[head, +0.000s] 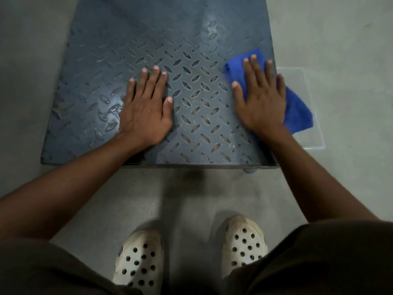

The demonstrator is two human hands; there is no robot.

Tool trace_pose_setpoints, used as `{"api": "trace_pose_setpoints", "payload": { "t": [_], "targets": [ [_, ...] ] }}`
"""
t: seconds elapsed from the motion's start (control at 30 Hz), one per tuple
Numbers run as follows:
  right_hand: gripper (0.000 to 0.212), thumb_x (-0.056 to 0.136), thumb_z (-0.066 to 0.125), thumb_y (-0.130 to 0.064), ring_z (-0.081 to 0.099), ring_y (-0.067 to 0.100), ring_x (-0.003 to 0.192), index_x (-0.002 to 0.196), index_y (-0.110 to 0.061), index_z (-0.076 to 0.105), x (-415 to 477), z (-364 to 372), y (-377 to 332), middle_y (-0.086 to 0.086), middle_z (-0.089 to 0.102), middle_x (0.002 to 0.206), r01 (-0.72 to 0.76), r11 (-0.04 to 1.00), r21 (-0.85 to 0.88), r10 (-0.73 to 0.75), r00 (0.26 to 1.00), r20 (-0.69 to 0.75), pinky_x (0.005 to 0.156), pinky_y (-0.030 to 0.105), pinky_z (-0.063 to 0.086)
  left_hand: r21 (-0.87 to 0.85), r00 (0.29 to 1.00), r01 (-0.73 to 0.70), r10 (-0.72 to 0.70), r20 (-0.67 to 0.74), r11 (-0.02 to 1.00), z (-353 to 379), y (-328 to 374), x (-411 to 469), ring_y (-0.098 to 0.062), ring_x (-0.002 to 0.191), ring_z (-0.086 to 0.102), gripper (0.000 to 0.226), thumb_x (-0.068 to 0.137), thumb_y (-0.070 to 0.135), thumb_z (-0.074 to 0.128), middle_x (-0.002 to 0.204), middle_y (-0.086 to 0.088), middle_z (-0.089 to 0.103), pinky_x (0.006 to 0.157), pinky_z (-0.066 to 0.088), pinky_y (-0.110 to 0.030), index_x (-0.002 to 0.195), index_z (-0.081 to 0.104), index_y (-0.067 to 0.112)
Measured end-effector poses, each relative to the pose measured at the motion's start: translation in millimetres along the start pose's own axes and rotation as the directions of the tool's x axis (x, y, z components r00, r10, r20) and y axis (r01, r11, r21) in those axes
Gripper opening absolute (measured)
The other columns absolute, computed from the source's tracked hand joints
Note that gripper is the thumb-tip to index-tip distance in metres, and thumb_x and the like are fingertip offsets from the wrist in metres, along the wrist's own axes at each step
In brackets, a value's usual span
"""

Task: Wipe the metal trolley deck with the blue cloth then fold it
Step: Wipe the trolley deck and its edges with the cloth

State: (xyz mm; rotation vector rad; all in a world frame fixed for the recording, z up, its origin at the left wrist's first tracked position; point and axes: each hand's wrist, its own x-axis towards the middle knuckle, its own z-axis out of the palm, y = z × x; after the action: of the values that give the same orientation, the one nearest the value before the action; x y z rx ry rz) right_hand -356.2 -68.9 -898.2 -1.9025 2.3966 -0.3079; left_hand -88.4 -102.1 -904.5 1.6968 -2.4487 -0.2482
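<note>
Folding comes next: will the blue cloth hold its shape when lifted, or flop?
Probably floppy: the blue cloth bunches under the right hand and hangs past the trolley deck edge. Likely light; may drag on the raised tread.

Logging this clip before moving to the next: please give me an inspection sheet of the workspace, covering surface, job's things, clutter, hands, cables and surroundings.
Surface: metal trolley deck, dark diamond-tread plate with pale scuffs and shiny patches.
Job's things: blue cloth, bunched at the deck's right edge, partly hanging past it.
Clutter: clear plastic box on the floor by the deck's right side; contents cannot be told.
Hands: left hand flat on bare deck, fingers straight; right hand flat, pressing on the cloth.
Cables: nothing seen.
Surroundings: grey floor; the person's cream perforated clogs at the deck's near edge.
</note>
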Motion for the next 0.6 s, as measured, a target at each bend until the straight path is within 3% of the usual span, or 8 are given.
{"api": "trace_pose_setpoints", "payload": {
  "t": [0.17,0.33,0.43,0.6],
  "targets": [
    [0.064,0.112,0.024,-0.052,0.002,0.023,0.166,0.171,-0.028,0.014,-101.3,9.9,-63.5,-0.006,0.009,0.179,0.26,0.965,-0.025,-0.256,0.961,0.108,0.134,0.054,0.008,0.013,1.0,0.021,-0.021,0.013,1.0,-0.3,-4.0,-4.0,-0.026,0.166,0.002,0.069,0.107,0.044,0.02,0.179,-0.006,0.009,0.134,0.0,-0.05,0.17,0.016,0.014],
    [0.065,0.111,0.027,-0.055,0.002,0.02,0.166,0.171,-0.032,0.015,-98.4,-1.9,-60.3,-0.011,0.009,0.179,0.321,0.947,-0.007,-0.319,0.944,0.084,0.134,0.051,0.009,0.019,1.0,0.011,-0.011,-0.008,1.0,-11.6,-0.9,8.3,-0.026,0.166,0.003,0.069,0.107,0.043,0.022,0.179,-0.006,0.009,0.134,0.001,-0.049,0.17,0.016,0.014],
    [0.067,0.11,0.025,-0.058,0.004,0.021,0.166,0.171,-0.032,0.014,-47.6,-2.5,-32.5,-0.009,0.01,0.179,0.281,0.96,-0.012,-0.28,0.958,0.055,0.134,0.053,0.011,0.026,1.0,-0.016,0.016,0.02,1.0,-11.3,5.1,17.0,-0.025,0.166,0.001,0.072,0.106,0.046,0.018,0.179,-0.006,0.006,0.134,-0.001,-0.049,0.17,0.013,0.014],
    [0.07,0.11,0.021,-0.06,0.007,0.025,0.166,0.171,-0.027,0.014,-2.2,6.6,5.1,-0.004,0.011,0.179,0.095,0.995,-0.001,-0.095,0.995,0.038,0.133,0.056,0.011,0.066,0.989,-0.107,0.099,0.111,0.992,-6.0,1.8,31.9,-0.026,0.165,-0.004,0.078,0.104,0.053,0.01,0.179,-0.008,-0.001,0.134,-0.003,-0.049,0.17,0.005,0.013]
  ]
}}
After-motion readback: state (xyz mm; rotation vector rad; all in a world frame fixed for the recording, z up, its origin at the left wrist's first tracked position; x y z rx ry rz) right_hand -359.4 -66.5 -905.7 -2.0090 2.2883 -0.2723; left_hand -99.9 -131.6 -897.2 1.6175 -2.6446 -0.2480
